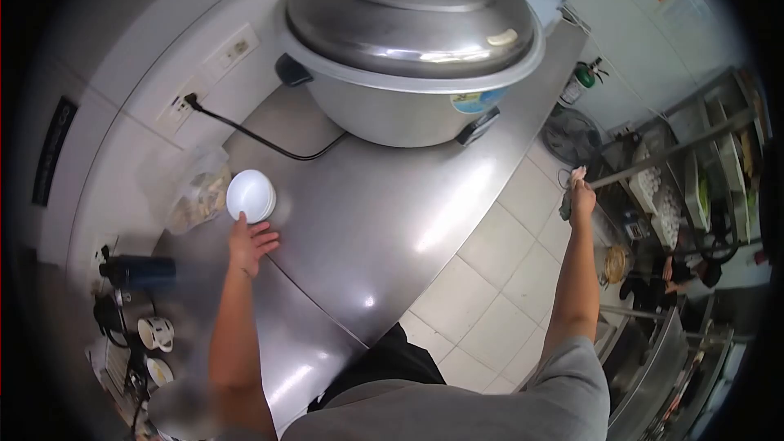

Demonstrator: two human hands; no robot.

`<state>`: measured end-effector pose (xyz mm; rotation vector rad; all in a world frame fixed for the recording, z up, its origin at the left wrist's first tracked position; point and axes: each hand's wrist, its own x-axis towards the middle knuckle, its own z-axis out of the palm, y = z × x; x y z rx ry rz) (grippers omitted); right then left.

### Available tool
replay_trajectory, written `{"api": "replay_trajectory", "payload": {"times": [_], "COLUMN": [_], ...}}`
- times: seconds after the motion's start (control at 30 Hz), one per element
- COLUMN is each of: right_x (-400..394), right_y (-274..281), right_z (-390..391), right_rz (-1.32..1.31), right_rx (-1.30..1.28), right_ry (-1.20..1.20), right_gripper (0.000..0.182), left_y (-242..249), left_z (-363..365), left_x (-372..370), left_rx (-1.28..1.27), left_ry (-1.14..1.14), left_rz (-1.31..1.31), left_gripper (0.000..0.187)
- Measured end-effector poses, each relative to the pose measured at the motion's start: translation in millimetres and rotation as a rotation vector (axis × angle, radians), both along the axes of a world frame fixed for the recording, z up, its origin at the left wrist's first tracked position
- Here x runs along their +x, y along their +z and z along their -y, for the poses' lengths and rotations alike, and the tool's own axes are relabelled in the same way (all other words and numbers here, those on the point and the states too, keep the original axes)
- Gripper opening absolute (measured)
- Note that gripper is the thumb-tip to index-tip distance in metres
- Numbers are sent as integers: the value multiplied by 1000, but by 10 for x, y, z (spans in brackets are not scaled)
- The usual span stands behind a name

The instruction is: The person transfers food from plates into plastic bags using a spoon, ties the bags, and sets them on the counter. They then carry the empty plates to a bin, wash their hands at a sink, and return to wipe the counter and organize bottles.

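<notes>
A small stack of white bowls (251, 189) stands on the steel counter at the left. My left hand (250, 247) is right at the near rim of the stack, one fingertip overlapping it and the other fingers spread apart. Behind the bowls, against the wall, lies a clear plastic bag (200, 196) with pale pieces inside. Far out to the right, over the floor, my right hand (582, 194) is closed. Something dark green hangs beside its fingers and something pale shows at the fingertips; I cannot tell what it holds.
A large rice cooker (392, 110) with a metal lid fills the back of the counter, its black cord (261, 144) running to a wall socket. Cups (155, 333) and a dark blue bottle (143, 272) are at lower left. Loaded shelves (690, 175) line the right.
</notes>
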<state>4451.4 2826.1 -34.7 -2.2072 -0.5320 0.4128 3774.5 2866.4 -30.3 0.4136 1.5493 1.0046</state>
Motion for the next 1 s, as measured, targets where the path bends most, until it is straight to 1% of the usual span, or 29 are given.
{"api": "replay_trajectory", "payload": {"times": [0.07, 0.1, 0.13, 0.17, 0.2, 0.23, 0.27, 0.3, 0.33, 0.4, 0.43, 0.47, 0.5, 0.57, 0.67, 0.77, 0.8, 0.87, 0.93, 1.0], "right_x": [-22, -20, -327, -813, -1260, -1639, -1937, -2232, -2543, -3105, -3394, -3629, -3860, -4254, -4685, -5268, -5451, -5923, -6509, -7174], "right_y": [-142, -507, -626, -615, -614, -585, -523, -453, -493, -467, -371, -304, -222, -5, -168, 103, -2, 29, 40, -53], "right_z": [-262, -515, -705, -788, -773, -689, -577, -457, -236, 398, 753, 1075, 1336, 1712, 1885, 1923, 1935, 2006, 2105, 2281], "right_rz": [-72, -103, 263, 781, 1016, 1098, 995, 872, 909, 942, 939, 851, 765, 628, 614, 763, 773, 809, 813, 766], "right_rx": [299, 297, 99, -147, -184, -154, -136, -123, -29, 138, 207, 217, 217, 81, 159, 310, 369, 442, 493, 512], "right_ry": [230, 431, 550, 549, 542, 571, 717, 855, 993, 1282, 1419, 1573, 1716, 1983, 2156, 2267, 2268, 2305, 2306, 2271], "right_gripper": [36, 38, 39, 41, 44, 47, 48, 49, 51, 53, 54, 54, 55, 57, 57, 56, 56, 56, 55, 54], "left_y": [3, -29, -110, -502, -414, -313, 195, 273, 339, 547, 687, 819, 895, 1009, 1248, 1239, 1207, 1116, 1155, 1232], "left_z": [316, 482, 615, 802, 934, 1067, 1153, 1272, 1429, 1666, 1751, 1820, 1886, 2052, 2408, 2983, 3229, 3812, 4469, 5156], "left_x": [162, 275, 346, 321, 385, 458, 699, 744, 748, 741, 730, 717, 681, 565, 310, -68, -213, -498, -737, -893], "left_rx": [65, 70, 72, 230, 238, 254, 136, 250, 342, 390, 352, 325, 336, 374, 390, 437, 444, 465, 280, 144], "left_ry": [-72, -158, -240, -393, -515, -633, -702, -792, -884, -1002, -1021, -1049, -1015, -969, -937, -770, -683, -517, -425, -230], "left_rz": [-89, -222, -358, -583, -640, -697, -563, -682, -802, -874, -895, -918, -899, -853, -888, -968, -979, -994, -1023, -968], "left_gripper": [58, 58, 59, 58, 56, 54, 50, 48, 46, 44, 43, 42, 42, 40, 39, 38, 39, 39, 40, 41]}}
